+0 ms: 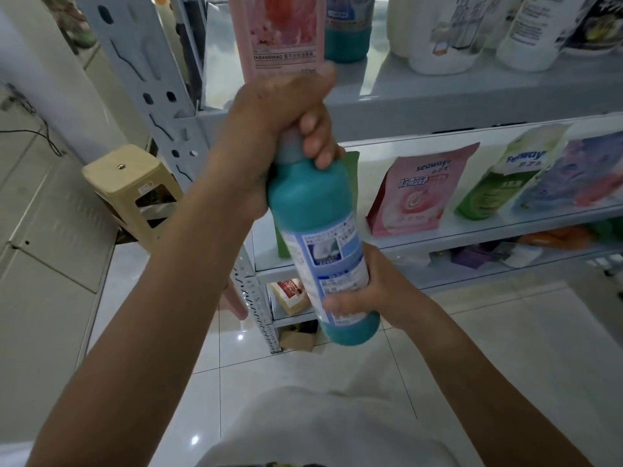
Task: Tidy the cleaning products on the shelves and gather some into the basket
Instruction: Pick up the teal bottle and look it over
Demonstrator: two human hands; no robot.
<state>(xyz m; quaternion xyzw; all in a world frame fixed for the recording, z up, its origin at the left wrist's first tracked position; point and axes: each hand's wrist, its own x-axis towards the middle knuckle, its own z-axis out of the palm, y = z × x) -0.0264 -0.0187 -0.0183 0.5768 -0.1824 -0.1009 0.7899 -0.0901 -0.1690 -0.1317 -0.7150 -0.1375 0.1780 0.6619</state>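
**Bottle in both hands, off the shelf**

Left hand (269,136) clenched over the cap end, right hand (374,294) wrapped round the lower body of the teal bottle (317,230). Bottle is in mid-air, tilted, in front of the shelves (472,96), touching nothing else. Looks like a check or cap-tighten before placing. Basket not in view, so next move needs a target: a shelf slot or the basket. Bottle: opaque teal plastic, blue-white printed label, cap hidden under the fingers. Rigid, easy grip
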